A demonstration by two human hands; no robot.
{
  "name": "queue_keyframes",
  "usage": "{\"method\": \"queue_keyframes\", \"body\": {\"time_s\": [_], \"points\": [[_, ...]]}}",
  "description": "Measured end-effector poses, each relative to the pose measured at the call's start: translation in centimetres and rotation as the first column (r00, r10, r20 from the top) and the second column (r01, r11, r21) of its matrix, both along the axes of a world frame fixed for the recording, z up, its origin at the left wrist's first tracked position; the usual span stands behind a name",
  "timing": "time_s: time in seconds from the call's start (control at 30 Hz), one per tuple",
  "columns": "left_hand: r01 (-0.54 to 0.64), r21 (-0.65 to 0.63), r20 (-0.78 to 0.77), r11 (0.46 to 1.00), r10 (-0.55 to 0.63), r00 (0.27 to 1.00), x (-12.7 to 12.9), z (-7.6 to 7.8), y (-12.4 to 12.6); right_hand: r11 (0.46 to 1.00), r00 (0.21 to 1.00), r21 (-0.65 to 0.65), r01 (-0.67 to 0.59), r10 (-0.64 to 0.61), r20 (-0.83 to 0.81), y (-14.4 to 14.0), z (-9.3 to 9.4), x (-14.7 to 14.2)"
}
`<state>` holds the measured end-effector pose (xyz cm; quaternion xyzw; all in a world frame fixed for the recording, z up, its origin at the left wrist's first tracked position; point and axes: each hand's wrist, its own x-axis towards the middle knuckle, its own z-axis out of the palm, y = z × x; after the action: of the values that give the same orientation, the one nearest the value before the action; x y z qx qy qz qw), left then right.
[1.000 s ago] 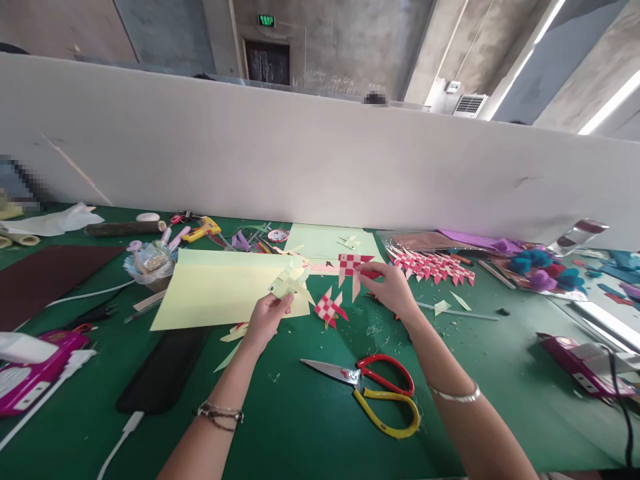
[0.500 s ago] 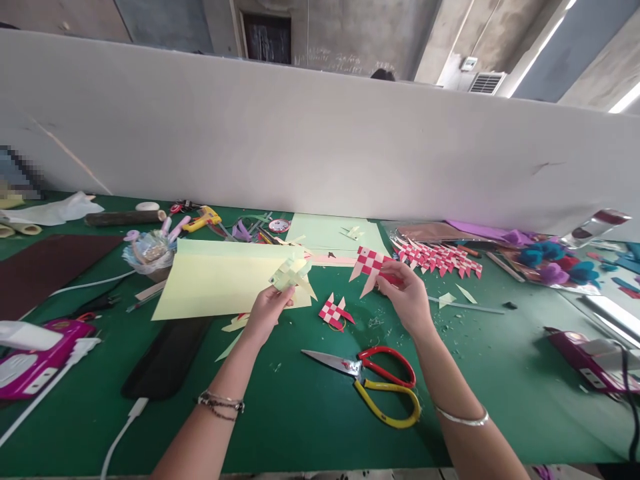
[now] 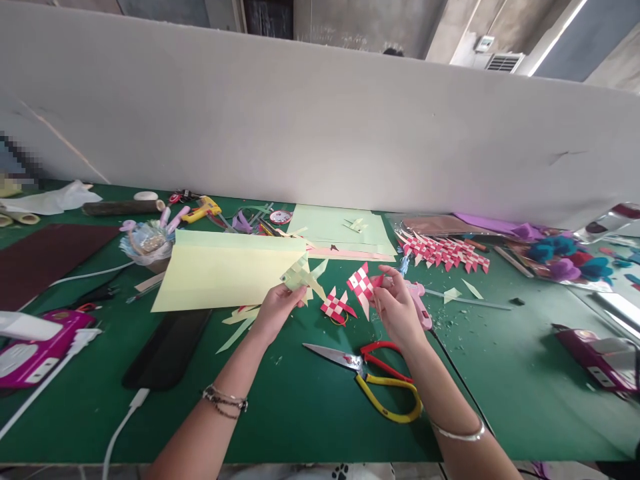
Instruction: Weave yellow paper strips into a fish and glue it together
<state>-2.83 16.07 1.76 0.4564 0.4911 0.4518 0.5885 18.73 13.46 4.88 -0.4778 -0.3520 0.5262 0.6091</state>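
Left hand (image 3: 274,310) pinches green woven fish (image 3: 301,275); right hand (image 3: 397,308) pinches red one (image 3: 362,285) (both aloft).

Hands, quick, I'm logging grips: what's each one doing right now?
Left hand: closed on a pale green woven paper fish.
Right hand: closed on a red-and-white woven paper fish.

Red-and-white checkered woven paper fish (image 3: 361,284); pale green woven paper fish (image 3: 301,275); red- and yellow-handled metal scissors (image 3: 373,381); dark green felt table (image 3: 310,407).
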Motion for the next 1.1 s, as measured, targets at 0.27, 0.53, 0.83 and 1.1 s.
{"method": "queue_keyframes", "body": {"time_s": [0.27, 0.53, 0.83, 1.1], "points": [[0.000, -0.008, -0.009, 1.000, 0.000, 1.000, 0.8, -0.6, -0.2, 0.991, 0.977, -0.031, -0.130, 0.123, -0.175, -0.2, -0.3, -0.3], [-0.003, 0.003, -0.071, 1.000, 0.003, 0.998, 0.9, -0.5, -0.2, 0.979, 0.929, -0.116, -0.165, 0.115, -0.351, -0.2, -0.5, -0.9], [0.030, 0.027, -0.139, 0.999, -0.026, 0.990, 1.3, 0.4, -0.6, 0.962, 0.940, -0.187, -0.199, 0.133, -0.315, -0.2, -1.0, -1.5], [0.071, 0.044, -0.165, 0.997, -0.063, 0.984, 1.5, 0.4, -0.9, 0.961, 0.952, -0.181, -0.207, 0.156, -0.262, -0.4, -1.6, -1.5]]}}
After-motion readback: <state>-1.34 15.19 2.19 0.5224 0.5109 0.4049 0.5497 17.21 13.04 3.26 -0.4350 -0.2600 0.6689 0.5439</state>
